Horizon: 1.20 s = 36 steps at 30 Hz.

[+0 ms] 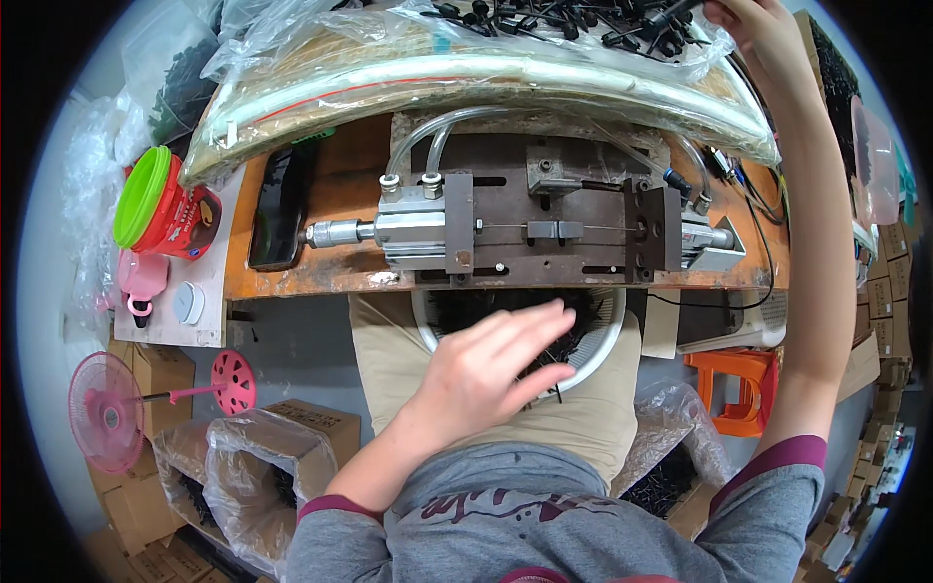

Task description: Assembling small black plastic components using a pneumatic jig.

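My left hand (pixel 491 364) is above a white basket (pixel 614 335) of thin black parts on my lap. Its fingers are stretched out and the thumb stands apart, with nothing seen in the grasp. At the top right, my right hand (pixel 763 39) reaches over the pile of black plastic parts (pixel 573 24) on a plastic-covered board. Its fingers are closed on a black rod-like part (pixel 673 14), partly cut off by the picture's edge. Between the hands stands a bench fixture (pixel 598 257) with a pneumatic cylinder (pixel 413 228) and a small dark block (pixel 554 230) at its middle.
Clear air hoses (pixel 457 117) arch behind the fixture. A black phone (pixel 279 219) lies left on the wooden bench, beside a red tub with a green rim (pixel 146 199). A pink fan (pixel 107 413), bagged boxes (pixel 267 457) and an orange stool (pixel 729 389) stand lower down.
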Available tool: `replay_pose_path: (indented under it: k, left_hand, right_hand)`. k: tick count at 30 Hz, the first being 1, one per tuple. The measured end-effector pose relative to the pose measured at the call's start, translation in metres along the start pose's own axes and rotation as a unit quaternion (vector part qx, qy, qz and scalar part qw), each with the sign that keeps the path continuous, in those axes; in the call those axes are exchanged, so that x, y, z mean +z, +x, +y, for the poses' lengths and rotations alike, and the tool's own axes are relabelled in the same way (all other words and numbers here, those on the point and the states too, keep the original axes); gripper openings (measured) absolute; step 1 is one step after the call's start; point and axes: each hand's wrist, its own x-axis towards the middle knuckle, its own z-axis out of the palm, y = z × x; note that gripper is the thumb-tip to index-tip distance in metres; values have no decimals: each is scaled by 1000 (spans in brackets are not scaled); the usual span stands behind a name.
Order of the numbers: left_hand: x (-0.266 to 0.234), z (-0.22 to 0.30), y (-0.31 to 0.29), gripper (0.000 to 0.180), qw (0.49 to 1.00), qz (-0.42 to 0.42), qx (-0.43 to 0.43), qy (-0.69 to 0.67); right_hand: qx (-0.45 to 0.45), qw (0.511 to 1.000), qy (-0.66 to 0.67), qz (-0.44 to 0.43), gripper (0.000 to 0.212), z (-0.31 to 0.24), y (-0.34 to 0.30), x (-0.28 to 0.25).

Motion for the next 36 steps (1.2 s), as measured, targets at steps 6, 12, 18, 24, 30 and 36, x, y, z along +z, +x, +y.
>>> replay_pose_path:
  k: [6, 12, 18, 24, 30, 36]
  left_hand:
    - [-10, 19, 40, 75, 967, 154, -60, -192]
    - [-14, 23, 35, 43, 983, 97, -27, -156]
    - [-15, 21, 29, 35, 989, 93, 15, -117]
    - [1, 6, 26, 27, 995, 77, 1, 61]
    - [6, -1, 36, 24, 983, 15, 26, 183]
    - [5, 1, 43, 23, 970, -16, 20, 242]
  right_hand:
    - [64, 997, 24, -46, 28, 5, -111, 9]
    - [152, 978, 122, -72, 20, 10, -173, 27]
    - [166, 966, 198, -22, 23, 21, -179, 12]
    - [166, 967, 189, 40, 26, 25, -191, -4]
    - [176, 959, 221, 39, 27, 27, -198, -14]
    - [202, 954, 218, 40, 27, 23, -208, -10]
